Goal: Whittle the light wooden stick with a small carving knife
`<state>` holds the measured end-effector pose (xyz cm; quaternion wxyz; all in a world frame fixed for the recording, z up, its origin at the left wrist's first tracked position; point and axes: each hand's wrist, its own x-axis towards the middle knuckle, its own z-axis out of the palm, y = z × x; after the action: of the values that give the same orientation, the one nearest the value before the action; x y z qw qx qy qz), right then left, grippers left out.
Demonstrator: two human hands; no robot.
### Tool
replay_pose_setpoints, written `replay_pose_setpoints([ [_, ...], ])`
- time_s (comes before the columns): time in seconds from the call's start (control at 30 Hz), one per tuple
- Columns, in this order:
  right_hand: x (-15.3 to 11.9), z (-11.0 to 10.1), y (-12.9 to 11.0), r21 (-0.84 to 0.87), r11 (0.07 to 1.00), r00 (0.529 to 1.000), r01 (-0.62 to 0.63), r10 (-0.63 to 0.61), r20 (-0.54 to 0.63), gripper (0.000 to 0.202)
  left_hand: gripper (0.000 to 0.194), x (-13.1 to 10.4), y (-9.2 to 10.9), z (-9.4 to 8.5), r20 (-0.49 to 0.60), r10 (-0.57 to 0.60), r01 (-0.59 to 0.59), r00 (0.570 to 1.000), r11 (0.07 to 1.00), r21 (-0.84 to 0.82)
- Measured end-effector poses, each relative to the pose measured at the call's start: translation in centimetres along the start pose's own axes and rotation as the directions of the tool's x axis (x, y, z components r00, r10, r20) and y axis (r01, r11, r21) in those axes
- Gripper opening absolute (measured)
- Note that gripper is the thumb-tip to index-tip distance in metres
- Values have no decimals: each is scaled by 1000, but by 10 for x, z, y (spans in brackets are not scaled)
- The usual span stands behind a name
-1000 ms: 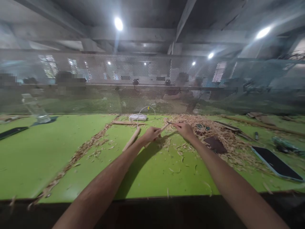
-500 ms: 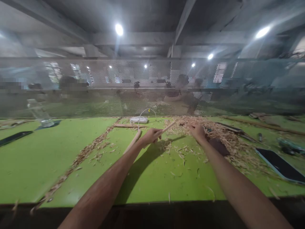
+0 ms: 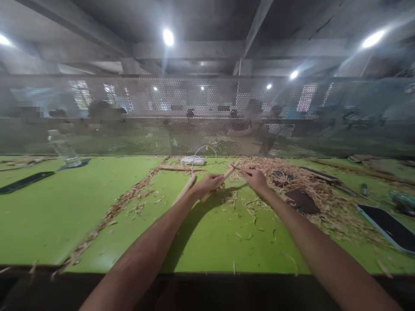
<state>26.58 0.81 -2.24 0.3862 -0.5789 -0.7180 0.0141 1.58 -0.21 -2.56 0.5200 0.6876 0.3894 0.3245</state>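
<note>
My left hand (image 3: 210, 183) is wrapped round a pale wooden stick (image 3: 231, 171), which slants up and to the right over the green table (image 3: 207, 242). My right hand (image 3: 255, 178) is closed on a thin dark tool (image 3: 235, 166), whose tip meets the stick's upper end. The tool's handle is hidden in the fingers. Beside my left wrist lies another pale wooden piece (image 3: 186, 188). Curled wood shavings (image 3: 311, 183) are heaped to the right of my right hand, with a dark brown piece (image 3: 302, 201) among them.
A white power strip (image 3: 193, 160) with a looped cable sits near the mesh screen (image 3: 207, 134). Phones lie at the left (image 3: 26, 182) and right (image 3: 387, 226). A clear bottle (image 3: 66, 151) stands back left. People are dimly visible behind the screen.
My right hand has moved left, away from the shavings, bringing the thin tool onto the stick. My left hand keeps its hold. The whole view has shifted slightly.
</note>
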Motion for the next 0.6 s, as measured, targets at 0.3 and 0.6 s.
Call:
replay_pose_setpoints([
  [0.3, -2, -5, -1, -128, 991, 999, 32, -33, -12, 37, 41, 0, -1, 2, 12, 2, -2, 1000, 1000, -18],
  [0.6, 4, -11, 33, -216, 965, 986, -149, 127, -111, 39, 40, -8, 9, 3, 83, 20, -25, 996, 998, 64],
])
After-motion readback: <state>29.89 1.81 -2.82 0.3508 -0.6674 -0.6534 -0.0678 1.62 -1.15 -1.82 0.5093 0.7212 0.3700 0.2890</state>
